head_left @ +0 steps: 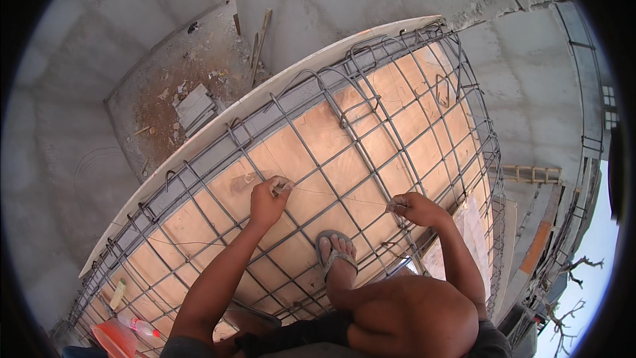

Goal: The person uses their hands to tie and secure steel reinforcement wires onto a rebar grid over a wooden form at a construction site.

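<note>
A thin tie wire runs nearly straight between my two hands, above a grid of steel rebar. My left hand pinches one end, its thumb and fingers curled together. Off to the right, my right hand has its fingertips closed on the other end, close to a pair of lengthwise bars. Under the grid lies plywood formwork. My sandalled foot stands on the grid between and below my hands.
A pale board edge borders the formwork; beyond it, lower ground holds rubble, grey slabs and timber sticks. At lower left are a red tub, a plastic bottle and a wood block. Hooked bar ends stick up along the far edge.
</note>
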Motion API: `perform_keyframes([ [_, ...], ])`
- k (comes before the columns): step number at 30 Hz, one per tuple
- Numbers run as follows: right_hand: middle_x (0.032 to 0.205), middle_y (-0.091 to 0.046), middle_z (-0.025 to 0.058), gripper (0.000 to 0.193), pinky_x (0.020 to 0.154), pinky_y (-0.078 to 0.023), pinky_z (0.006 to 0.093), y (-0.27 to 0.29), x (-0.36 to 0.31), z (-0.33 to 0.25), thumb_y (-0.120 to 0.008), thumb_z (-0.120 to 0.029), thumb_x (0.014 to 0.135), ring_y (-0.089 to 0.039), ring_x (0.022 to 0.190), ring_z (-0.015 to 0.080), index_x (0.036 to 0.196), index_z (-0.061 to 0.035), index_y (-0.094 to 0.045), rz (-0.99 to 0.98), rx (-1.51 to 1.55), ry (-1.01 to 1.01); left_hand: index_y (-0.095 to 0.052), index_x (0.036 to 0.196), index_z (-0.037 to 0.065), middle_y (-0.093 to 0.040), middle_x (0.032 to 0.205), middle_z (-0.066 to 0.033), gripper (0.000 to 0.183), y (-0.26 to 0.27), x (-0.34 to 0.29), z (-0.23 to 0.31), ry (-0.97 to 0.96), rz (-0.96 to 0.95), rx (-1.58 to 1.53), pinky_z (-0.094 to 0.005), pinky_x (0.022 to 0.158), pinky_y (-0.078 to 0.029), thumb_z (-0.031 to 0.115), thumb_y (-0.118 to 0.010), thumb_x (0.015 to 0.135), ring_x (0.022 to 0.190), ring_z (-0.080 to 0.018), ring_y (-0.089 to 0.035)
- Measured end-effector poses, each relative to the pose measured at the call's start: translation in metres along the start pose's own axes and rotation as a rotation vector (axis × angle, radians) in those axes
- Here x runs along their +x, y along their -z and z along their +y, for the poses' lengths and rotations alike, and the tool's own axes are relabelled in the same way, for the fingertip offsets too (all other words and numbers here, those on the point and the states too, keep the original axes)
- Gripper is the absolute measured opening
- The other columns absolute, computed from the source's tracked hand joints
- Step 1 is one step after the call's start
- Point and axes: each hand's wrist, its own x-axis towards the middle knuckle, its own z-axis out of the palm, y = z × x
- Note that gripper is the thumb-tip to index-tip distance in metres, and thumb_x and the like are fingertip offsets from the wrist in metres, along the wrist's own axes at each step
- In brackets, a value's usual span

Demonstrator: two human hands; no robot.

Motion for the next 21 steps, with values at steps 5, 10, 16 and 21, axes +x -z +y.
perform_keyframes([
  [5,0.088,-0.074,0.0139,0.02,0.08,-0.054,0.0371,0.023,0.027,-0.045,-0.073,-0.02,0.094,-0.071,0.086,0.0239,0.102,-0.0032,-0.078,0.26,-0.165,0.222,-0.071,0.1,-0.003,-0.073,0.085,-0.0092,0.014,-0.006,-0.006,-0.002,0.02,0.054,-0.17,-0.0288,0.068,-0.054,0.011,-0.068,0.096,0.072,-0.0146,-0.069],
  [10,0.09,-0.076,0.0048,0.021,0.078,-0.051,0.0289,-0.002,0.089,-0.104,-0.074,-0.018,0.095,-0.067,0.085,0.0125,0.109,-0.0014,-0.078,0.016,0.205,0.389,-0.066,0.107,-0.004,-0.071,0.097,-0.0084,0.017,-0.009,-0.006,-0.006,-0.139,0.277,-0.42,-0.0298,0.077,-0.057,0.012,-0.063,0.103,0.082,-0.013,-0.067],
  [16,0.102,-0.076,0.0064,0.024,0.084,-0.052,0.0276,-0.049,0.143,-0.161,-0.073,-0.018,0.097,-0.067,0.093,0.011,0.112,-0.0007,-0.077,0.357,0.623,0.656,-0.067,0.107,-0.002,-0.071,0.097,-0.0083,0.018,0.024,-0.005,0.055,-0.208,0.36,-0.542,-0.0284,0.075,-0.057,0.015,-0.064,0.104,0.08,-0.0124,-0.067],
  [21,0.106,-0.077,0.0103,0.026,0.083,-0.053,0.0308,-0.084,0.189,-0.134,-0.072,-0.022,0.096,-0.07,0.093,0.0152,0.109,-0.0007,-0.078,0.258,0.469,0.618,-0.069,0.106,-0.002,-0.072,0.095,-0.0072,0.021,0.048,0.005,0.086,-0.2,0.322,-0.428,-0.0249,0.065,-0.052,0.018,-0.067,0.102,0.07,-0.0093,-0.062],
])
